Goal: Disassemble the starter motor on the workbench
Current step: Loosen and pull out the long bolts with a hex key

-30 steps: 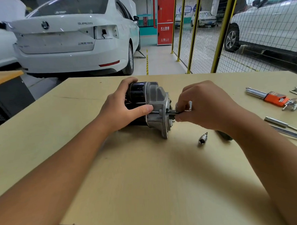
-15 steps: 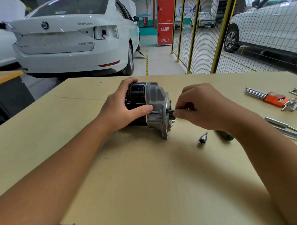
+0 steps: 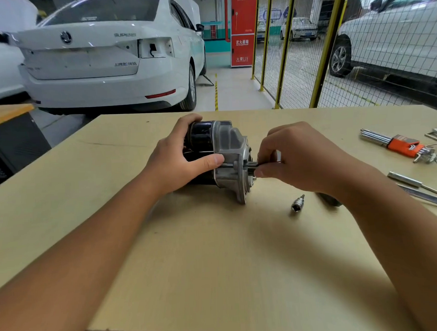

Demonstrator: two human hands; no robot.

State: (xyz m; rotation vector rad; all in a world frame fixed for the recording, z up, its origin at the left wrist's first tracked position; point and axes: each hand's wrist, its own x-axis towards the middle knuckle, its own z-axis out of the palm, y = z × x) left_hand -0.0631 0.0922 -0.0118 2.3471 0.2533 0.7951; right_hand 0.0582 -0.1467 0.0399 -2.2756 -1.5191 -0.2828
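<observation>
The starter motor (image 3: pixel 228 152), black body with a grey cast nose housing, lies on its side in the middle of the wooden workbench (image 3: pixel 216 265). My left hand (image 3: pixel 180 164) grips its black body, thumb laid along the front near the housing. My right hand (image 3: pixel 297 159) sits just right of the housing flange and pinches a thin dark tool or bolt (image 3: pixel 258 164) that points into the flange. What lies deeper inside that hand is hidden.
A small socket bit (image 3: pixel 297 204) lies on the bench right of the motor, with a dark tool handle (image 3: pixel 328 199) partly under my right wrist. A hex key set in an orange holder (image 3: pixel 401 143) and metal rods (image 3: pixel 418 184) lie at the right edge.
My right hand has turned at the flange; the silver piece seen between its fingers a second ago is now hidden. The motor and my left hand have stayed put.
</observation>
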